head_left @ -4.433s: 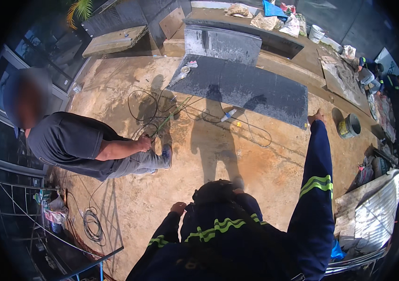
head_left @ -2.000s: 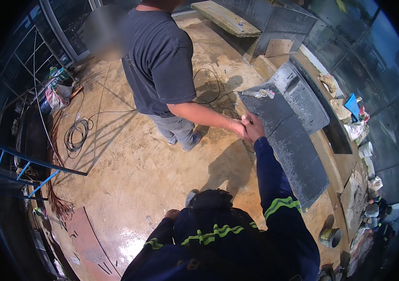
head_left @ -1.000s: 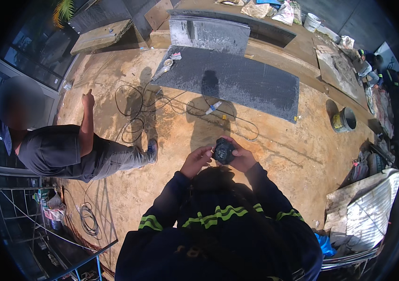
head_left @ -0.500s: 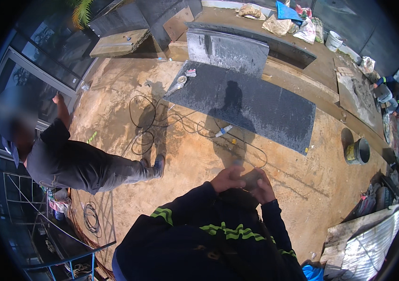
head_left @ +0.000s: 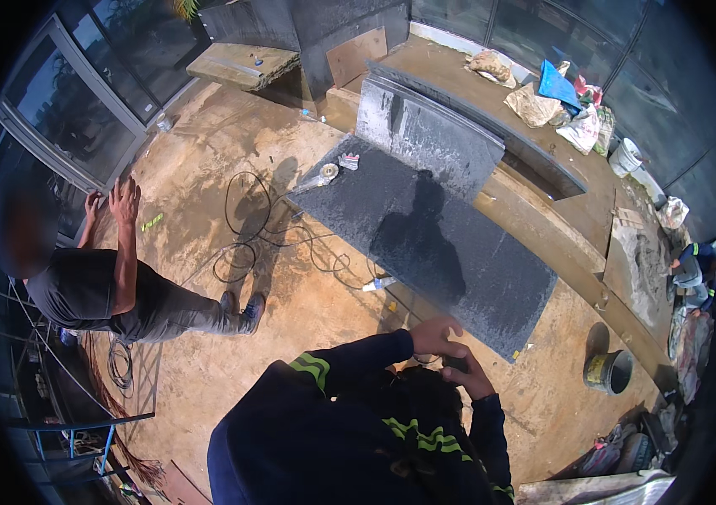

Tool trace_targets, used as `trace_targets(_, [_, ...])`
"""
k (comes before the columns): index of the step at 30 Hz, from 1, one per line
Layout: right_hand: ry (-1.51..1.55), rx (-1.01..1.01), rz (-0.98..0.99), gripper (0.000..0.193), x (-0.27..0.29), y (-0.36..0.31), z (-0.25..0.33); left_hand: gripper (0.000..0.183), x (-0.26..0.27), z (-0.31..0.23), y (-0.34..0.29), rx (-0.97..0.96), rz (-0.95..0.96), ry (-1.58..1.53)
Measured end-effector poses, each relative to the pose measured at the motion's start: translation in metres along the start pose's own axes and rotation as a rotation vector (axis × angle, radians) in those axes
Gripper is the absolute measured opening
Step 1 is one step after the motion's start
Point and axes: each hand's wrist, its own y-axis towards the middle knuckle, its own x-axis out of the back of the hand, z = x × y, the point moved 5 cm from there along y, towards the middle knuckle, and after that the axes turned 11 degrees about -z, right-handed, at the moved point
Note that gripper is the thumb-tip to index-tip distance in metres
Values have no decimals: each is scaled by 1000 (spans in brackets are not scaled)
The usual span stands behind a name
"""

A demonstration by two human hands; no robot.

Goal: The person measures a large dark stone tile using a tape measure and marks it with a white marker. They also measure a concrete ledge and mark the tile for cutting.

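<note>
My left hand (head_left: 434,335) is in front of my chest, fingers stretched toward the right and slightly apart; it looks open. Just below and to its right, my right hand (head_left: 474,377) is closed with bent fingers round a small dark object (head_left: 456,364), whose kind I cannot make out. Both hands are close together, above the near edge of a large dark stone slab (head_left: 493,278) lying on the floor. On the slab's left end lies an angle grinder (head_left: 322,175), beside a small red and white piece (head_left: 349,161). A white and blue connector (head_left: 379,284) lies by the slab's near edge.
Black cable (head_left: 244,244) loops over the floor at left, where another person (head_left: 122,290) stands with hands raised. More slabs (head_left: 425,126) lean behind. A bucket (head_left: 609,372) stands at right; sacks (head_left: 535,108) lie at the back. Someone else (head_left: 699,273) crouches far right.
My view has shifted and turned. My left hand has spread away from the dark object, which now shows at my right hand. The person at left has raised both hands.
</note>
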Motion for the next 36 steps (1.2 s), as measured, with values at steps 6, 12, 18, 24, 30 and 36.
trace_targets(6, [-247, 41, 148, 83, 51, 69, -4, 58, 2, 25, 17, 155, -245, -21])
trace_targets(12, [-340, -17, 490, 92, 90, 129, 19, 37, 12, 34, -3, 195, -577, -259])
trace_targets(18, [-608, 93, 734, 94, 131, 146, 52, 43, 88, -5, -78, 47, -979, -534])
trace_targets(24, [-775, 123, 695, 97, 221, 169, 22, 37, 175, -78, -162, 1, -1289, -497])
trace_targets(30, [-781, -163, 565, 97, 348, 162, -69, 35, 253, -103, -197, -76, -1613, -609])
trace_targets(36, [-960, -159, 473, 93, 433, 126, -123, 38, 320, -86, -202, -163, -1787, -619])
